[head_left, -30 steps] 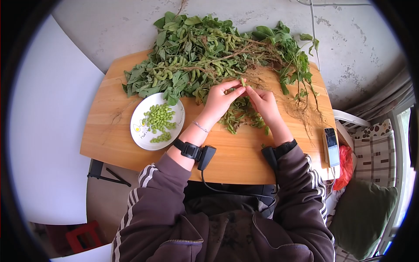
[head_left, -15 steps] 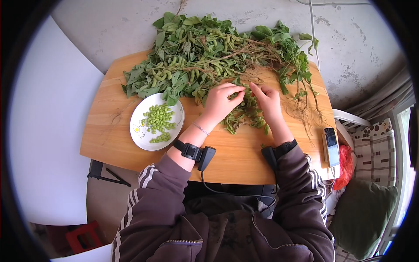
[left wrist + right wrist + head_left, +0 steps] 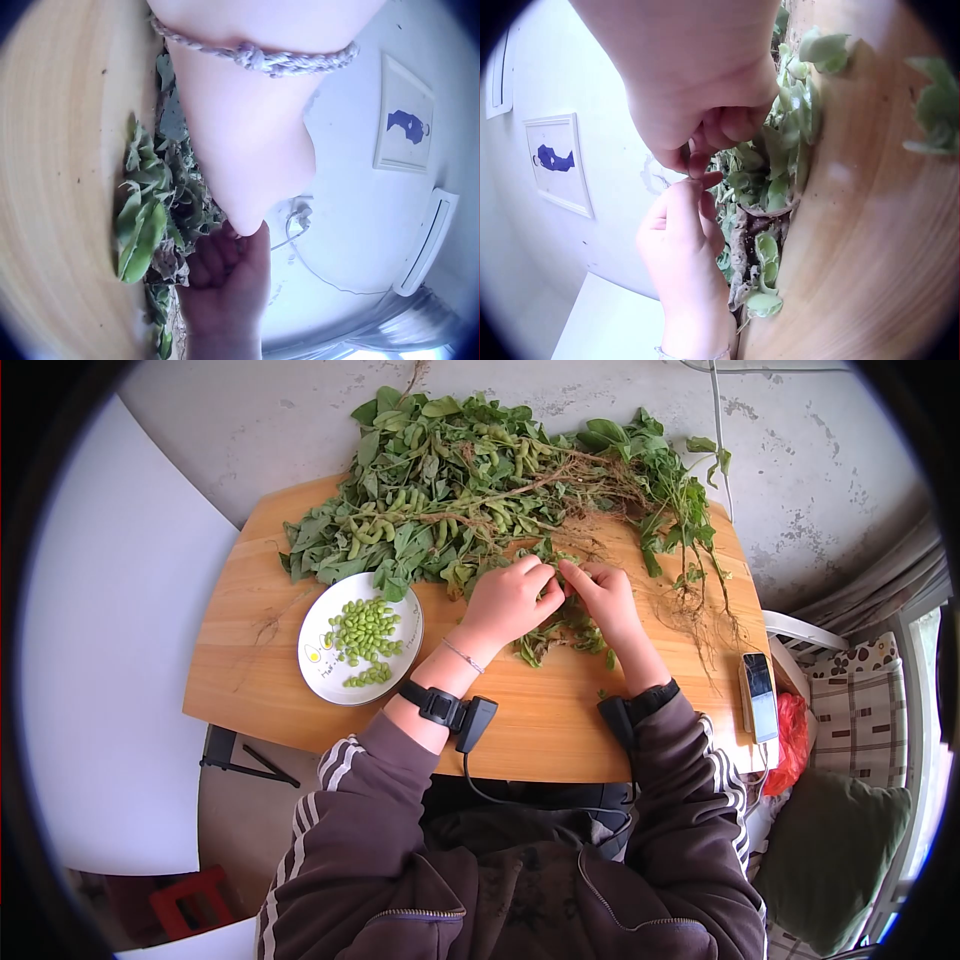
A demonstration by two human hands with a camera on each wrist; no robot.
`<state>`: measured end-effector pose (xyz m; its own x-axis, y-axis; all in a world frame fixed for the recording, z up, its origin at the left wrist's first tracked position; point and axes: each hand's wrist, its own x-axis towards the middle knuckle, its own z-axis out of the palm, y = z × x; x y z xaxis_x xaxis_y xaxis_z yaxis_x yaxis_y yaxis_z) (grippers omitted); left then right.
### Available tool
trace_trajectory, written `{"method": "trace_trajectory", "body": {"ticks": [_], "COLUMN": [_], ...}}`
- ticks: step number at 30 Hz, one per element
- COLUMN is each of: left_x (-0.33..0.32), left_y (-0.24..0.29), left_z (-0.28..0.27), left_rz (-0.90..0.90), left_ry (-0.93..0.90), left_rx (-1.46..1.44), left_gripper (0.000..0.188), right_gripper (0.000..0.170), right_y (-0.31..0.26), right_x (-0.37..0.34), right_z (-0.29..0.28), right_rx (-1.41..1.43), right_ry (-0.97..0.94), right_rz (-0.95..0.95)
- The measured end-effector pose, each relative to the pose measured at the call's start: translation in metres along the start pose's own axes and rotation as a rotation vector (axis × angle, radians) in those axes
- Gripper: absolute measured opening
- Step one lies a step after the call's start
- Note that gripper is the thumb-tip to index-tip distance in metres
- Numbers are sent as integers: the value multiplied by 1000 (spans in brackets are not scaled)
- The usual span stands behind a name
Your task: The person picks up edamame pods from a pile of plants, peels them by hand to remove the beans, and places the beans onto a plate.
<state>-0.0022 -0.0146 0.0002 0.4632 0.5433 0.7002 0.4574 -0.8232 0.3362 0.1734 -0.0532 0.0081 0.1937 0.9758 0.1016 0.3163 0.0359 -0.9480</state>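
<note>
Fingertips meet where my left hand and right hand work close together above the table. In the right wrist view, a narrow greenish edge of a soybean pod shows at the right hand's pinch; the rest is hidden by fingers. My left thumb and forefinger pinch right against it. Beneath both hands lies a heap of split husks, including a pale opened husk. To the left, a white plate holds a pile of shelled green soybeans.
Uprooted soybean plants with pods, leaves and roots cover the table's far side. A phone stands at the right edge of the wooden table. A chair with a green cushion is at the right.
A second ago a pod showed upright between the fingertips. The hands parted slightly, the right thumb lifting, and now they meet again lower, with the left hand turned more palm-down.
</note>
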Motion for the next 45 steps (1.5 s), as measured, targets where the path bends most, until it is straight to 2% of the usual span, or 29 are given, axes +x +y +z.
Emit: {"method": "trace_trajectory", "body": {"ticks": [8, 11, 17, 20, 25, 29, 38, 41, 44, 45], "left_x": [-2, -1, 2, 2, 1, 0, 3, 2, 2, 2], "left_y": [-4, -3, 1, 2, 0, -4, 3, -6, -12, -12], "left_z": [4, 7, -1, -1, 5, 12, 3, 13, 10, 9], "left_rz": [37, 43, 97, 30, -213, -326, -521, -654, -573, -547], "left_ry": [-54, -47, 32, 15, -57, -62, -138, -103, -102, -82], "left_rx": [29, 106, 30, -50, -352, -545, -705, -1005, -828, -794], "left_gripper": [14, 16, 20, 20, 19, 26, 27, 27, 25, 25], "right_gripper": [46, 47, 41, 39, 36, 36, 37, 37, 36, 36], "right_y": [-4, 1, 1, -1, -6, -6, -10, 0, -3, -5], "right_x": [-1, 0, -1, -2, -6, -7, -9, -6, -6, -6], "right_z": [0, 1, 0, 0, -1, -1, -2, 1, 4, 3], "right_rx": [-62, -39, 46, 94, 81, 55, -8, 6, 25, 15], "right_ry": [-10, -26, -104, -127, -128, -122, -119, -115, -83, -60], "right_rz": [4, -9, 23, 18, -22, -62, -127, -270, -288, -218]}}
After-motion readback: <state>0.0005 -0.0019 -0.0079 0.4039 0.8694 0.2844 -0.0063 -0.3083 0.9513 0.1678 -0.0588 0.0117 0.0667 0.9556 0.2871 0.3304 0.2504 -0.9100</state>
